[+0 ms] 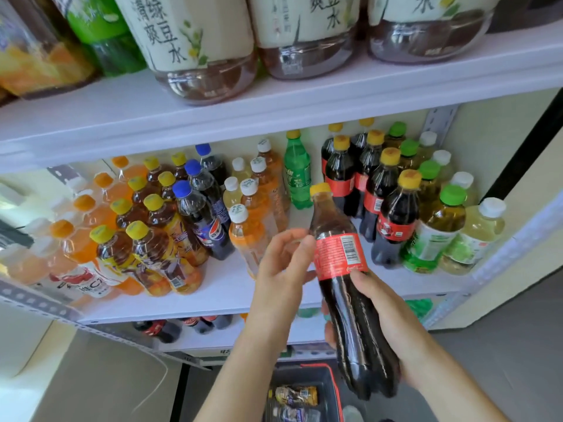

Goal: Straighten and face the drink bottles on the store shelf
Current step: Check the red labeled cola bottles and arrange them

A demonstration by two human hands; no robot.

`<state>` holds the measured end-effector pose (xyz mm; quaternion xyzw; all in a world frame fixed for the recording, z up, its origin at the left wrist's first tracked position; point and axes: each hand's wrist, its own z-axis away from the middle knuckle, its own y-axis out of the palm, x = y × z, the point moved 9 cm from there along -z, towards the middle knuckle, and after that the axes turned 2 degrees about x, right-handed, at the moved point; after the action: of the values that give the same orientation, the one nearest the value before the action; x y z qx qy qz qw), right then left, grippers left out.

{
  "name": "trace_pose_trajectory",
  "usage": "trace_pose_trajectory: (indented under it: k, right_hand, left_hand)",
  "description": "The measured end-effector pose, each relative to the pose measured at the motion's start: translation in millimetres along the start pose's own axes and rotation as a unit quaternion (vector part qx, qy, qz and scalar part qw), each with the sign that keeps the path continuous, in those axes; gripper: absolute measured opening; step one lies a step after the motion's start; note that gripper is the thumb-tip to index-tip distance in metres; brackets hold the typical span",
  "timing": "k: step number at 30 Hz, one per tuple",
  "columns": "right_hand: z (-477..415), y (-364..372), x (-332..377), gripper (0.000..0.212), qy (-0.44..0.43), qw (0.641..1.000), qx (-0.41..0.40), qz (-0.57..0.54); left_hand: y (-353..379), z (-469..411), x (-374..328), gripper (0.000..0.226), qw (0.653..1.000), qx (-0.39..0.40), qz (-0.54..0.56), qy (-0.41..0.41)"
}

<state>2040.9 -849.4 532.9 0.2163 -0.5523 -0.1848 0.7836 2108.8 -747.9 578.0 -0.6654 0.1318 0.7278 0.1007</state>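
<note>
1. Dark cola in clear plastic: the cola bottle (347, 324) with the yellow cap (320, 189) was in the air in front of the middle shelf (231, 287), not standing on it. It was tilted, cap toward the shelf, base toward you.
2. Your right hand (387, 315) had its fingers (329, 330) clamped round the lower body, thumb on the front just under the red label (335, 254).
3. Your left hand (283, 263) sat at the label's left edge, fingers loosely curled and apart, not wrapped round. One tip looked to touch the label. It was blurred, so I can't tell how firmly.
4. The barcode faced you, so facing was likely not done. The bottle probably needed a turn about its own axis before it went down.
5. Handling, as a judgement:
   - It looked full to the neck, so fairly heavy for one hand.
   - The wall was probably stiff from the fizz, and smooth.
   - The glossy label would slip under the fingers.
   - A better hold was the waisted part under the label, or the shoulder for twisting, never the cap alone.
   - It wouldn't break, but a knock would shake it up.
6. The other cola bottles (393, 220) stood packed just behind and to the right, with the green tea bottles (432, 239) beside them. Tall, narrow bottles tip easily, so you'd have wanted to set it down upright and clear of its neighbours.
</note>
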Motion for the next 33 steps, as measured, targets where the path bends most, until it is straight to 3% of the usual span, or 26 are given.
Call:
trace_pose_trajectory:
  k: [2,4,5,7,8,10,12,14,16,18,22,24,29,33]
  right_hand:
    - [-6.2,1.2,-1.3,0.038,0.038,0.997,0.024,0.06]
    - [-4.1,-1.5,3.9,0.033,0.0,0.989,0.06,0.132]
    - [-3.9,-5.2,7.0,0.046,-0.02,0.989,0.055,0.139]
    - [-4.5,5.3,15.5,0.094,0.006,0.978,0.051,0.202]
    - [-2.0,4.5,20.8,0.094,0.005,0.976,0.041,0.215]
    - [-8.6,2.3,27.6,0.089,0.023,0.971,0.019,0.236]
    - [-5.3,4.6,30.9,0.058,-0.017,0.969,0.02,0.245]
    - [3.7,-0.4,27.8,0.044,-0.058,0.96,0.003,0.274]
    - [4.9,-2.8,26.6,0.044,-0.076,0.965,-0.016,0.249]
    - [3.4,-3.1,18.9,0.052,-0.036,0.987,0.007,0.155]
    - [8.2,9.2,8.2,0.053,0.012,0.994,0.109,-0.027]
    - [8.5,14.9,7.3,0.053,0.015,0.988,0.14,-0.067]
    - [7.8,11.9,-1.7,0.06,0.039,0.988,0.127,-0.075]
    - [6.0,3.3,0.1,0.065,0.021,0.997,0.075,-0.016]
  left_hand:
    - [13.7,-4.7,12.3,0.047,0.994,0.037,0.076,-0.072]
    - [28.5,-4.5,20.0,0.069,0.979,0.074,0.149,-0.12]
    - [32.0,-5.2,19.7,0.073,0.975,0.083,0.171,-0.119]
    - [29.0,-10.3,12.8,0.067,0.979,0.059,0.175,-0.085]
    - [25.0,-13.5,6.1,0.062,0.984,0.034,0.165,-0.061]
    - [14.7,-21.1,-7.4,0.049,0.99,-0.018,0.14,-0.01]
    - [7.7,-26.7,-18.9,0.033,0.991,-0.047,0.123,0.016]
    - [5.2,-29.7,-22.4,0.036,0.992,-0.056,0.117,0.005]
    - [3.8,-31.0,-21.4,0.051,0.989,-0.049,0.138,-0.02]
    - [3.5,-31.2,-16.3,0.059,0.98,-0.028,0.189,-0.062]
    - [6.8,-32.5,-14.9,0.033,0.959,0.046,0.266,-0.082]
    - [4.7,-33.6,-14.5,0.032,0.962,0.046,0.257,-0.076]
    - [-2.1,-31.8,-15.1,0.034,0.976,-0.005,0.206,-0.07]
    - [-10.2,-27.9,-28.9,0.063,0.982,-0.05,0.182,-0.028]
